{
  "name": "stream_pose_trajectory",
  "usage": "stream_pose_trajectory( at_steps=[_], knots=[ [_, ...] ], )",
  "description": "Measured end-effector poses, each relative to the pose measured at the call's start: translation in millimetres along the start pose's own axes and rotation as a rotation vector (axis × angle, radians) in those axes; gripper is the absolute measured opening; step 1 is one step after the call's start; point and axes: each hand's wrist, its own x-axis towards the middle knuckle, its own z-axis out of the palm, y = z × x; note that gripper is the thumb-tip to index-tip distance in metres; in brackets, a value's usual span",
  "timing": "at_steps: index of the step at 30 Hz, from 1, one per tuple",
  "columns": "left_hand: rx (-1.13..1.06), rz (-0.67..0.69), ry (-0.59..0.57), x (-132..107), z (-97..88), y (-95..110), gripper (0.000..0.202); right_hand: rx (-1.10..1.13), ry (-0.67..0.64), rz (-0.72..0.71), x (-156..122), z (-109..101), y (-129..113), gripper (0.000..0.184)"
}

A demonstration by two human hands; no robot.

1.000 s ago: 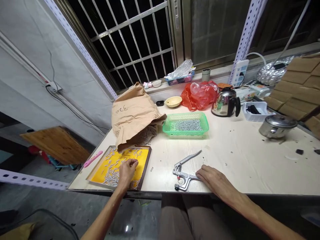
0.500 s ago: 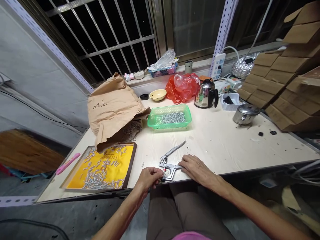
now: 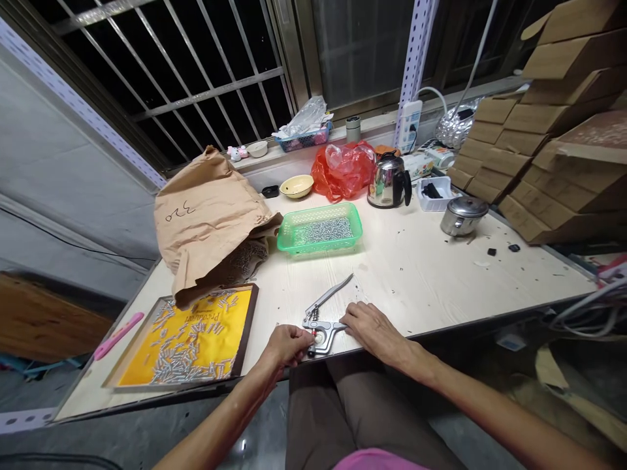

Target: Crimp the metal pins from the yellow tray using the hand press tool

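Silver snap-fastener pliers (image 3: 323, 329) lie on the table near its front edge, one long handle angled up and away. A coil spring (image 3: 315, 314) sits between their arms. My right hand (image 3: 375, 329) rests palm down, its fingers closed on the end of the other handle. At the jaw, beside a small red part and a black knob (image 3: 311, 351), my left hand (image 3: 289, 344) is closed in a pinch. Whatever its fingertips hold is too small or hidden to make out.
To the left, a shallow tray (image 3: 248, 326) bears small metal pieces on yellow lining. Behind are a brown paper bag (image 3: 210, 219) and a green basket (image 3: 318, 248) of metal pieces. A kettle (image 3: 386, 183), a lidded pot (image 3: 463, 219) and stacked cardboard boxes (image 3: 533, 150) stand farther right.
The whole view has shifted, with the table's things lying slightly farther left. Both hands keep their places at the pliers; no clear change in their grip shows.
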Motion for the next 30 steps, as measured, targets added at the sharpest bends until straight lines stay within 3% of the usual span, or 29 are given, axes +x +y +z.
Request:
stream_pose_trajectory(
  at_steps=[11, 13, 16, 18, 20, 25, 30],
  knots=[
    [0.136, -0.029, -0.112, 5, -4.8, 3, 0.04, 0.044, -0.049, 0.013, -2, -7, -3, 0.011],
    [0.134, -0.021, -0.105, 4, -4.1, 2, 0.041, 0.072, -0.051, -0.001, -2, -14, 0, 0.025],
    [0.128, -0.028, -0.075, 1, -1.9, 1, 0.04, 0.05, -0.072, -0.004, 7, -23, 12, 0.07],
    [0.13, -0.039, -0.058, 0, -0.6, 1, 0.04, 0.014, -0.133, -0.002, 18, -28, 24, 0.096],
    [0.136, -0.054, -0.054, 0, 0.2, 0, 0.039, -0.006, -0.221, -0.015, 31, -32, 34, 0.108],
    [0.11, -0.059, -0.043, 0, 0.6, -1, 0.043, -0.033, -0.288, -0.067, 50, -40, 39, 0.106],
    [0.099, -0.072, -0.021, -3, 2.8, 0, 0.048, -0.108, -0.252, -0.052, 45, -40, 28, 0.076]
  ],
)
